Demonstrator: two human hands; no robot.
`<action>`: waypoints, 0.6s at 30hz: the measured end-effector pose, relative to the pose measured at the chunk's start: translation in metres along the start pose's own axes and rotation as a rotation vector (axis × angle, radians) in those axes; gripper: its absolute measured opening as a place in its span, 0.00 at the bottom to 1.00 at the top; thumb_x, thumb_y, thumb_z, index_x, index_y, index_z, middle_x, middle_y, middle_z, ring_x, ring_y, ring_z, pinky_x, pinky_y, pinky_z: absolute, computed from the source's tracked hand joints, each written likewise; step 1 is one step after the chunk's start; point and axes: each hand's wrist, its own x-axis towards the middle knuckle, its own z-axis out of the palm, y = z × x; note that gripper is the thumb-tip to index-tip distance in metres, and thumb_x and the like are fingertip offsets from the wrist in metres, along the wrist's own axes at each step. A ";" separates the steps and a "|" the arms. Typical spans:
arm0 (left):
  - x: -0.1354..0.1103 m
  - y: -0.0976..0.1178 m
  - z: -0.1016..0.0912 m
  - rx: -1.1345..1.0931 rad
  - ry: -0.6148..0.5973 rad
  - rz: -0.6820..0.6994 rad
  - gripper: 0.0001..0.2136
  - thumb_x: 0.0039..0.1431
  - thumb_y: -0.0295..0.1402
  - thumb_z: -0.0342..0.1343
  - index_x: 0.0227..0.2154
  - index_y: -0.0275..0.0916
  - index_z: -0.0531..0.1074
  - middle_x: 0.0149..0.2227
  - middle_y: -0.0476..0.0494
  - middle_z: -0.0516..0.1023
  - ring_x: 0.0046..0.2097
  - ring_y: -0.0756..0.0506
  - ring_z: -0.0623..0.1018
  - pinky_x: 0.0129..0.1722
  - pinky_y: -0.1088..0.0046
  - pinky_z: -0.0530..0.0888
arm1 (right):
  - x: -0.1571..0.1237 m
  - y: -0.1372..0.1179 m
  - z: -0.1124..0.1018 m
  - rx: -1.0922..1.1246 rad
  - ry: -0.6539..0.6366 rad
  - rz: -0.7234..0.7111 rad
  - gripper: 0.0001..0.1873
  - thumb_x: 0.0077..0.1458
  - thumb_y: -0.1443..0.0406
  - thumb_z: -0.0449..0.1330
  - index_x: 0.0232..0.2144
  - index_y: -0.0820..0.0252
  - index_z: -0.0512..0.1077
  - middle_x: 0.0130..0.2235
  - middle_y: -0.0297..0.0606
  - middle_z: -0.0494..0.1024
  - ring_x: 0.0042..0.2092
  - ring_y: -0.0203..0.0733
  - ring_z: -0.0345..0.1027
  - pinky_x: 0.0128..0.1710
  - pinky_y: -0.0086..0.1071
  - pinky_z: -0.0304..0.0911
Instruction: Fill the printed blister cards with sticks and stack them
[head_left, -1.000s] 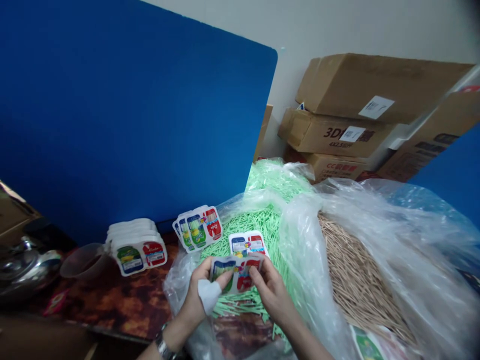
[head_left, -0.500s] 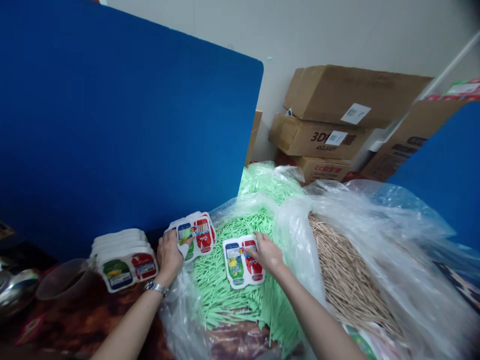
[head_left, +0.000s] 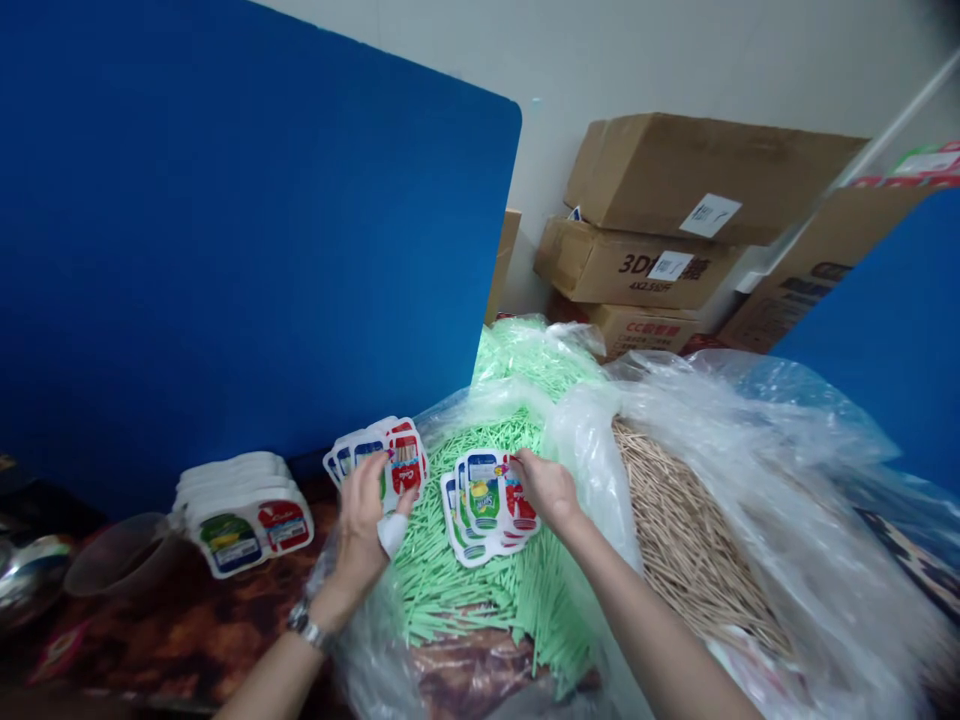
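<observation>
Since the earlier frame, the left hand [head_left: 364, 530] has been shifted slightly rightward, and several overlapped packs [head_left: 482, 495] are now shown at lower centre, where only one was seen. By the right hand [head_left: 551, 488], the top one is pinched at its upper right edge, thumb and fingers together; most of the printed face is thus left uncovered, probably so that the pack can be aligned. Thumb and fingertips of the left hand are held apart over a second fan of packs [head_left: 406, 457], left of centre; whether it is touched cannot be told. Both groups are staggered, presumably to keep the edges easily separated.

Beneath the central packs, loose green sticks [head_left: 450, 590] are spread. To the right, brown sticks [head_left: 690, 540] are partly covered by clear plastic sheeting [head_left: 589, 440], by which rightward reach may be hampered. At lower left, a white stack [head_left: 247, 515] is set beside a clear bowl [head_left: 112, 560]. Behind, the upper left is blocked by a blue panel [head_left: 255, 220]; cardboard boxes [head_left: 712, 180] are piled at upper right.
</observation>
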 end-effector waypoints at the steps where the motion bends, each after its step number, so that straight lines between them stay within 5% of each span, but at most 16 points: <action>1: -0.008 0.013 0.003 -0.104 -0.089 -0.005 0.26 0.56 0.36 0.56 0.57 0.35 0.62 0.57 0.32 0.66 0.59 0.35 0.66 0.59 0.56 0.62 | -0.007 -0.002 -0.007 0.020 0.039 -0.030 0.16 0.65 0.58 0.44 0.40 0.54 0.70 0.41 0.42 0.77 0.37 0.44 0.73 0.34 0.32 0.59; 6: -0.037 0.051 0.039 -0.590 -0.350 -0.236 0.39 0.47 0.34 0.64 0.62 0.39 0.56 0.63 0.33 0.61 0.63 0.33 0.62 0.60 0.53 0.60 | -0.044 -0.012 -0.032 0.283 0.210 -0.284 0.15 0.64 0.59 0.47 0.37 0.55 0.73 0.36 0.38 0.78 0.37 0.41 0.72 0.37 0.30 0.62; 9: -0.038 0.057 0.063 -0.763 -0.418 -0.372 0.45 0.45 0.34 0.66 0.65 0.37 0.48 0.64 0.29 0.59 0.64 0.34 0.61 0.61 0.53 0.60 | -0.050 -0.012 -0.028 0.294 0.245 -0.283 0.16 0.64 0.60 0.47 0.43 0.55 0.73 0.39 0.40 0.79 0.39 0.43 0.73 0.39 0.32 0.65; 15: -0.023 0.063 0.080 -0.857 -0.373 -0.489 0.50 0.42 0.32 0.68 0.65 0.35 0.44 0.65 0.24 0.54 0.64 0.32 0.58 0.61 0.53 0.59 | -0.045 -0.003 -0.016 0.266 0.374 -0.195 0.20 0.62 0.67 0.48 0.54 0.51 0.69 0.56 0.44 0.70 0.55 0.51 0.65 0.50 0.40 0.62; 18: -0.020 0.064 0.075 -0.913 -0.369 -0.473 0.48 0.41 0.31 0.68 0.64 0.39 0.47 0.62 0.29 0.62 0.62 0.34 0.63 0.61 0.53 0.59 | -0.054 -0.007 -0.024 0.478 0.340 -0.223 0.17 0.63 0.63 0.48 0.49 0.54 0.71 0.49 0.44 0.75 0.50 0.49 0.68 0.49 0.39 0.62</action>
